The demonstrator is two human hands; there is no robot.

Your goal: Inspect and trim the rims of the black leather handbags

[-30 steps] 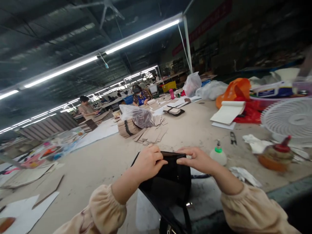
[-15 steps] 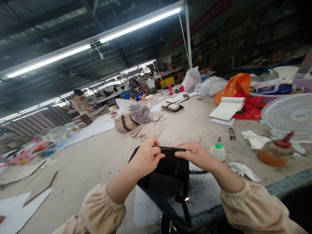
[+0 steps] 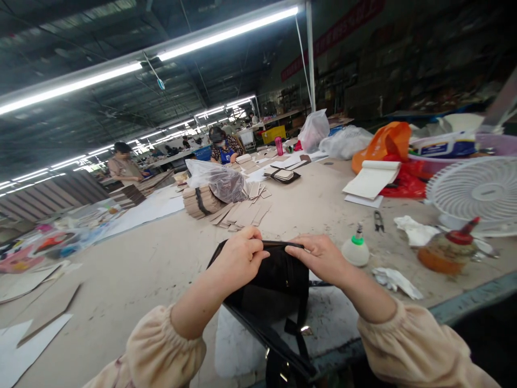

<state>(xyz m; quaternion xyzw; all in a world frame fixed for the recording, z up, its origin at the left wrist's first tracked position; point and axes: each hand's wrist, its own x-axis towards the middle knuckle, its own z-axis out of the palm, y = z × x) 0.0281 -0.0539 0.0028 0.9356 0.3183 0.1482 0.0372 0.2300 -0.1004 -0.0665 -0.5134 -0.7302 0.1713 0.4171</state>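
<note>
Head view, left fingers (image 3: 255,246) and right fingers (image 3: 298,252) gripping black bag (image 3: 277,275), stained table (image 3: 161,264), tube lights (image 3: 230,33) overhead

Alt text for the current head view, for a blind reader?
A person's left grip and right grip hold the upper edge of a black bag at a worktable. To the right are a green-collared bottle, red-capped bottle and white fan.

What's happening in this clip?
A person's left hand and right hand hold a black bag-like piece by its upper edge, at separate spots. Its straps trail toward the near edge of the worktable. A green-collared bottle stands beside the right hand; other people work farther back.
</note>
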